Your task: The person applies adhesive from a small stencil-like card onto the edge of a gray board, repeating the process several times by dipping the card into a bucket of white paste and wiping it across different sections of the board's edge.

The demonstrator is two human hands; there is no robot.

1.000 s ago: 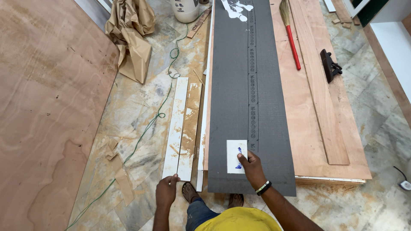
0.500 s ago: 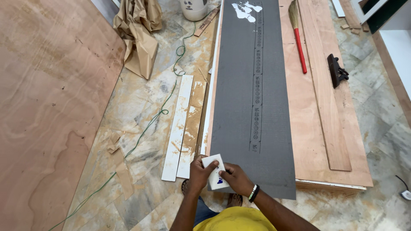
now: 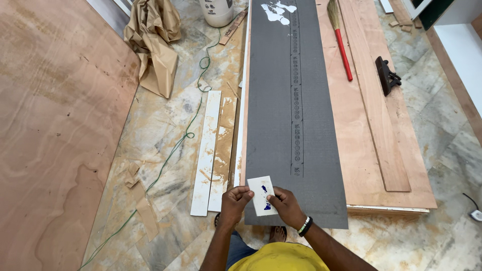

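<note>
Hands meet low in the head view, just above the person's yellow shirt (image 3: 278,258). The left hand (image 3: 234,199) comes up from a bare forearm that rises almost straight from the bottom edge, its fingers curled and pinching the left edge of a small white card (image 3: 262,195) marked with blue smears. The right hand (image 3: 286,203), with a dark band and a pale beaded band at the wrist, reaches in from the lower right on a slanted forearm; its fingers are bent and closed on the card's right edge, thumb on top. The card is held between both hands, tilted a little, over the near end of a long dark grey sheet (image 3: 293,110).

That grey sheet lies lengthwise on a reddish plywood board (image 3: 359,165), running away from the person, with a white splotch at its far end. A narrow wooden plank (image 3: 376,100) lies on the board to the right, with a red-handled broom (image 3: 341,42) and a black hand tool (image 3: 387,75) near it. Left of the sheet, two pale strips (image 3: 213,150) rest on the marble floor (image 3: 170,130), crossed by a green cord (image 3: 173,150). Crumpled brown paper (image 3: 153,42) sits farther off, and a large plywood sheet (image 3: 55,125) fills the left side.
</note>
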